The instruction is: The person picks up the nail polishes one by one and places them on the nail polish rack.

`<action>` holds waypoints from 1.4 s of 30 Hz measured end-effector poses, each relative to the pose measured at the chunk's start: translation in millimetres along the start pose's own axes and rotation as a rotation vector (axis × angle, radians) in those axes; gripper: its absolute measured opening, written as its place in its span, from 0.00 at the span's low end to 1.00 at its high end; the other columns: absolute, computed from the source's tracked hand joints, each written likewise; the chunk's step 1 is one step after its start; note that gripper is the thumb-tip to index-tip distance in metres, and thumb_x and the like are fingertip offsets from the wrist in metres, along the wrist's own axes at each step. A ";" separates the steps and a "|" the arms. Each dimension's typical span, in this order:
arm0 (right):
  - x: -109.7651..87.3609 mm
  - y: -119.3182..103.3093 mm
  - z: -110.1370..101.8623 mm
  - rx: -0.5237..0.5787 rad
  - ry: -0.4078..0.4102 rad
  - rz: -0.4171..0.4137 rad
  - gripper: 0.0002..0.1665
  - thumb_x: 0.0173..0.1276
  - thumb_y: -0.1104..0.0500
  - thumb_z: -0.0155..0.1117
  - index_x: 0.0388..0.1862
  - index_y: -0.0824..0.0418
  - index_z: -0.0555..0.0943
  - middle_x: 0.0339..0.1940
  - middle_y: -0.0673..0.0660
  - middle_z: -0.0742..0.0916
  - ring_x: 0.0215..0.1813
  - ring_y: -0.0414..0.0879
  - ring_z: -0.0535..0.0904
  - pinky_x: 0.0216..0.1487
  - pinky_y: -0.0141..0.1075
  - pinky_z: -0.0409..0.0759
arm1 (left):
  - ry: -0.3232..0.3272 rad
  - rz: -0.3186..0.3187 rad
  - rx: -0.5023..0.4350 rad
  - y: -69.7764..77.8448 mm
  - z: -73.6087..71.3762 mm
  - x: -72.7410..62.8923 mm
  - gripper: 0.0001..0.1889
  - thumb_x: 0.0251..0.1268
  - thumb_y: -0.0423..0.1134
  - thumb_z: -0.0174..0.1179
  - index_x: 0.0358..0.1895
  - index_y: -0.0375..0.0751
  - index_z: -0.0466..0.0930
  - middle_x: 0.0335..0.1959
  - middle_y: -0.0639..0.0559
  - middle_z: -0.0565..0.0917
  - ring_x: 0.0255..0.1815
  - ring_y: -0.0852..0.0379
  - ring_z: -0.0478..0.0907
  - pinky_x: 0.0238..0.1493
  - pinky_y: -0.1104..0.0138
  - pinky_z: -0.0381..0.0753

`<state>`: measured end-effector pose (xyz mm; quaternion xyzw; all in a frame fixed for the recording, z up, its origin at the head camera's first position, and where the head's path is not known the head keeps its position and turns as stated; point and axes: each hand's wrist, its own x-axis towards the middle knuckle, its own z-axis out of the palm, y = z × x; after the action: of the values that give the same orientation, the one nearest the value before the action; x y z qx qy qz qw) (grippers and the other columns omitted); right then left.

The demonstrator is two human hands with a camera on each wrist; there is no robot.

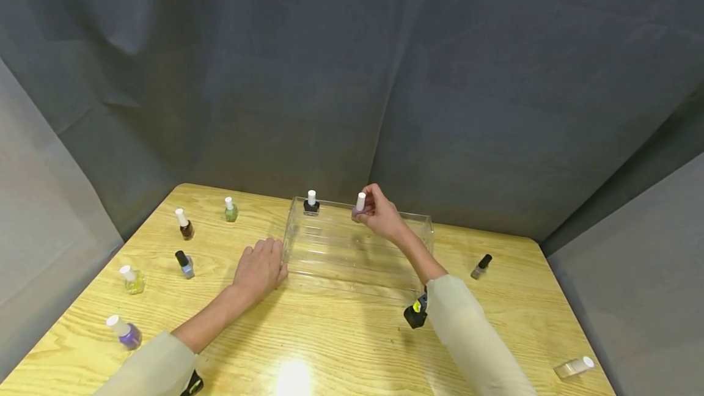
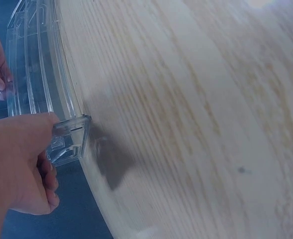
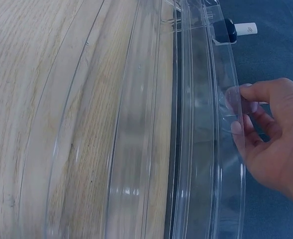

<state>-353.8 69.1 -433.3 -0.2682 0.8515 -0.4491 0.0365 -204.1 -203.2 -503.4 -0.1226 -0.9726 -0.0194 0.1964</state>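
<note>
A clear tiered nail polish rack (image 1: 352, 289) stands mid-table. My right hand (image 1: 383, 217) pinches a mauve nail polish bottle (image 1: 360, 203) with a white cap, low at the rack's back tier. In the right wrist view, the bottle (image 3: 233, 100) shows through the clear plastic, partly covered by the fingers. A dark nail polish bottle (image 1: 311, 205) with a white cap stands upright at the back tier's left end. My left hand (image 1: 260, 269) grips the rack's left side near the front corner, thumb against the plastic and fingers curled, as the left wrist view shows.
On the left of the table stand green (image 1: 231, 210), dark brown (image 1: 186, 226), light blue (image 1: 187, 266), yellow (image 1: 134, 281) and purple (image 1: 129, 333) polish bottles. A grey bottle (image 1: 481, 267) and a pale one (image 1: 574, 368) are on the right. Dark curtains (image 1: 330, 78) hang behind the table.
</note>
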 end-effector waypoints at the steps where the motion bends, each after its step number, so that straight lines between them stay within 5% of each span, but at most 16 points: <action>1: -0.2 0.4 -0.2 0.005 0.001 0.006 0.26 0.65 0.69 0.68 0.56 0.60 0.66 0.49 0.61 0.81 0.51 0.54 0.79 0.51 0.45 0.79 | -0.005 -0.001 0.002 0.0 0.3 -0.2 0.18 0.61 0.41 0.64 0.31 0.41 0.61 0.24 0.54 0.56 0.24 0.56 0.55 0.25 0.66 0.57; 11: -6.9 -2.2 -5.4 0.026 0.010 0.023 0.25 0.66 0.69 0.68 0.55 0.61 0.67 0.51 0.62 0.81 0.52 0.56 0.78 0.53 0.46 0.78 | -0.023 -0.008 0.027 3.3 -2.8 -1.0 0.19 0.62 0.42 0.66 0.31 0.41 0.61 0.24 0.55 0.57 0.25 0.57 0.53 0.26 0.66 0.55; 18: -26.9 -5.0 -29.4 0.049 0.091 0.014 0.25 0.64 0.74 0.65 0.57 0.66 0.67 0.53 0.66 0.79 0.52 0.58 0.76 0.53 0.46 0.76 | -0.016 -0.006 0.037 5.0 -4.8 -1.5 0.19 0.62 0.43 0.66 0.32 0.41 0.62 0.25 0.55 0.56 0.25 0.57 0.53 0.25 0.67 0.56; 26: -73.7 12.0 -74.7 0.046 0.180 0.035 0.25 0.68 0.73 0.63 0.59 0.64 0.65 0.55 0.66 0.76 0.56 0.61 0.73 0.56 0.47 0.73 | -0.033 -0.008 0.036 4.0 -5.1 -0.5 0.18 0.62 0.42 0.65 0.32 0.41 0.63 0.25 0.55 0.57 0.25 0.56 0.54 0.25 0.66 0.57; 33: -124.2 34.8 -106.1 0.001 0.352 0.154 0.26 0.69 0.71 0.63 0.61 0.67 0.64 0.57 0.66 0.74 0.59 0.60 0.71 0.55 0.34 0.73 | -0.068 -0.021 0.011 2.8 -6.1 0.7 0.16 0.63 0.41 0.63 0.33 0.40 0.64 0.25 0.54 0.58 0.25 0.55 0.56 0.26 0.65 0.59; 42: -171.1 83.5 -121.6 -0.194 0.485 0.267 0.29 0.67 0.67 0.66 0.62 0.71 0.64 0.57 0.70 0.72 0.57 0.66 0.70 0.57 0.57 0.72 | -0.051 -0.012 0.008 4.3 -8.8 0.7 0.18 0.62 0.41 0.65 0.31 0.42 0.62 0.25 0.55 0.57 0.25 0.57 0.54 0.26 0.66 0.58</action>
<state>-280.1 281.3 -457.2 -0.0408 0.9021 -0.4078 -0.1352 -200.4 -199.7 -495.0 -0.1164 -0.9781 -0.0133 0.1718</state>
